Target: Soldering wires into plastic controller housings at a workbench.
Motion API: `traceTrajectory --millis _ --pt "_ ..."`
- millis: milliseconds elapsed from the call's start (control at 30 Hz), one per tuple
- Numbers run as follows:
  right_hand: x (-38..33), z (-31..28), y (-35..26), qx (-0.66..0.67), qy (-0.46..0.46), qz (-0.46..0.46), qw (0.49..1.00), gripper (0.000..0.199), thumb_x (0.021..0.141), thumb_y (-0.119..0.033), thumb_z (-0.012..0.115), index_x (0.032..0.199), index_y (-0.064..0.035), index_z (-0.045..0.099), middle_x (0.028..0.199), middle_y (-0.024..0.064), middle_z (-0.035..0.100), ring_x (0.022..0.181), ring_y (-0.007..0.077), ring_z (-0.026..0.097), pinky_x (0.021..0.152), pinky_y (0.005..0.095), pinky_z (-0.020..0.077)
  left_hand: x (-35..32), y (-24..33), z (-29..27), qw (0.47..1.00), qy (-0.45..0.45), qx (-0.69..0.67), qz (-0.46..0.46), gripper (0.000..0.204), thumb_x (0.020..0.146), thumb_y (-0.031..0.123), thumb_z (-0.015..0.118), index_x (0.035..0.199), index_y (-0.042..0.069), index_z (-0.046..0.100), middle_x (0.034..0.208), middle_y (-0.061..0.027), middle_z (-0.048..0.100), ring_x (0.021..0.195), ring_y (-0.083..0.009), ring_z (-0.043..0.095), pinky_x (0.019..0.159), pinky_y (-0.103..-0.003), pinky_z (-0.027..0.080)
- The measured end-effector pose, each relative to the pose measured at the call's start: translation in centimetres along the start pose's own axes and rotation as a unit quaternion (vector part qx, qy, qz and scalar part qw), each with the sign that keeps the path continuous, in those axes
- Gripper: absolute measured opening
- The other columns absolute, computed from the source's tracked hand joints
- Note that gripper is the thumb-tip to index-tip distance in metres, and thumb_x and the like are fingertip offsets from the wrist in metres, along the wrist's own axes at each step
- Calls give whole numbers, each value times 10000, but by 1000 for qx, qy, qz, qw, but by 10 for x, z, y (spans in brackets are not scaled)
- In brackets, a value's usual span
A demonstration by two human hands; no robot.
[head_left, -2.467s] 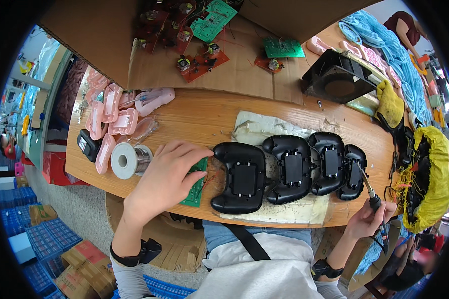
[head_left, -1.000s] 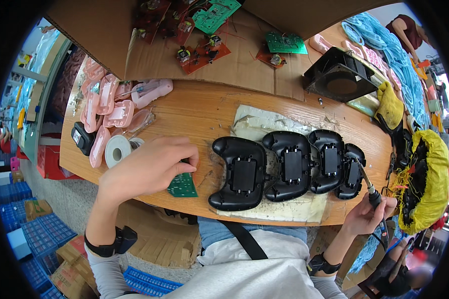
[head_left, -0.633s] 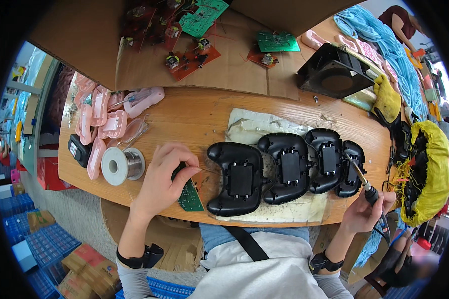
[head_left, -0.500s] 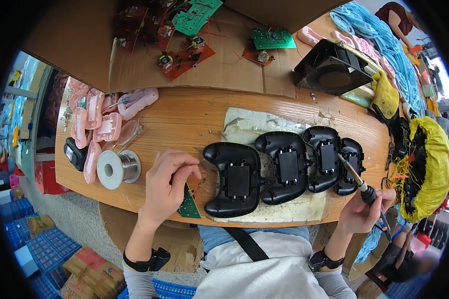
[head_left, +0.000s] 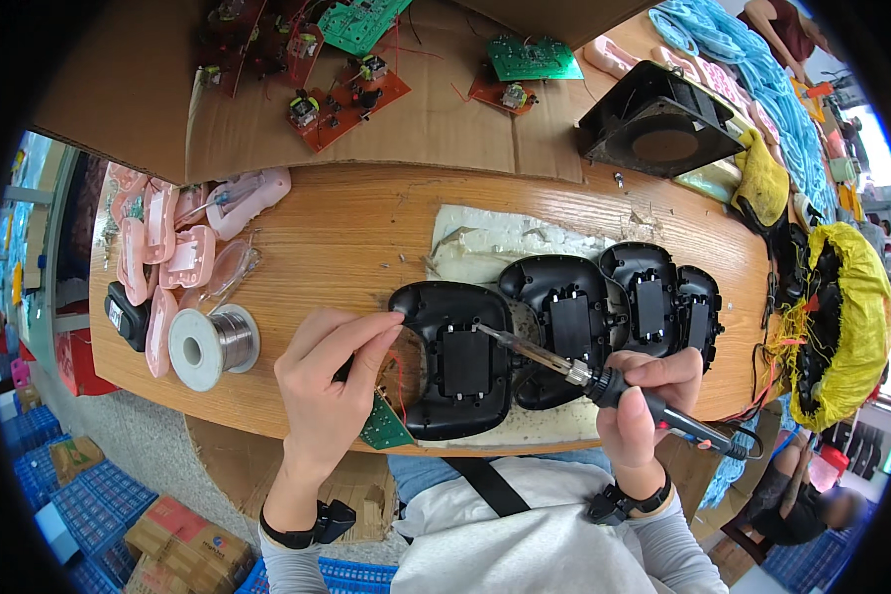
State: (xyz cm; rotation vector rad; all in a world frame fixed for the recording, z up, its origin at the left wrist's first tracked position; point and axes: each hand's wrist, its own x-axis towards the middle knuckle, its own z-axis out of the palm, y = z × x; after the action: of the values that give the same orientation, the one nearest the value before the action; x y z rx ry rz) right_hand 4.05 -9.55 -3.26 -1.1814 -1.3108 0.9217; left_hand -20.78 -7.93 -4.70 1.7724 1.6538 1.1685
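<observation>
Four black game controller shells lie in a row, each with a rectangular battery box. My left hand [head_left: 335,381] is closed beside the leftmost controller shell [head_left: 431,416]. It holds a green circuit board [head_left: 388,428] with a red wire; the palm hides part of the board. Thumb and forefinger pinch together at the shell's left edge, and what lies between their tips is too small to make out. My right hand [head_left: 651,396] grips a soldering iron [head_left: 540,353] by its dark handle. The iron's tip points left, at the top right corner of the leftmost shell's battery box [head_left: 465,361].
A solder spool [head_left: 196,348] stands left of my left hand, near pink plastic shells [head_left: 186,259]. Circuit boards [head_left: 351,109] sit in a cardboard box [head_left: 445,139] at the back. A black fan [head_left: 658,129] and a yellow sack [head_left: 851,327] are to the right.
My right hand has swung the soldering iron left, from the rightmost shell to the leftmost one. My left hand, with the board, has stayed beside the leftmost shell; a red wire now shows.
</observation>
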Motion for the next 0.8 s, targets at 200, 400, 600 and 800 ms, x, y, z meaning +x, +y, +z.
traceTrajectory --millis 200,400,600,800 --pt "6 10 10 22 34 -12 999 349 781 -261 654 861 -21 412 760 39 440 634 149 574 768 338 499 2 -5 1 1000 9 -10 19 150 701 -28 730 831 33 684 740 -54 602 661 -194 555 562 -289 433" --pt "7 7 15 31 11 -30 999 338 775 -240 649 871 -15 416 780 46 457 689 171 612 772 339 497 5 -8 0 998 -31 -15 49 192 649 -13 759 818 47 688 734 -52 599 655 -198 541 561 -287 424" --pt "7 8 18 14 11 -24 1000 355 777 -243 662 871 -10 411 753 59 491 673 182 597 764 324 490 9 -1 1 995 -55 26 73 185 633 5 755 796 61 685 805 -45 609 748 -209 556 639 -300 433" --pt "17 6 21 -1 -70 -130 989 209 746 -21 636 855 17 461 638 119 545 514 162 516 522 285 439 19 3 -7 982 -128 85 105 128 659 -8 725 754 42 654 963 -60 661 955 -260 587 800 -342 458"
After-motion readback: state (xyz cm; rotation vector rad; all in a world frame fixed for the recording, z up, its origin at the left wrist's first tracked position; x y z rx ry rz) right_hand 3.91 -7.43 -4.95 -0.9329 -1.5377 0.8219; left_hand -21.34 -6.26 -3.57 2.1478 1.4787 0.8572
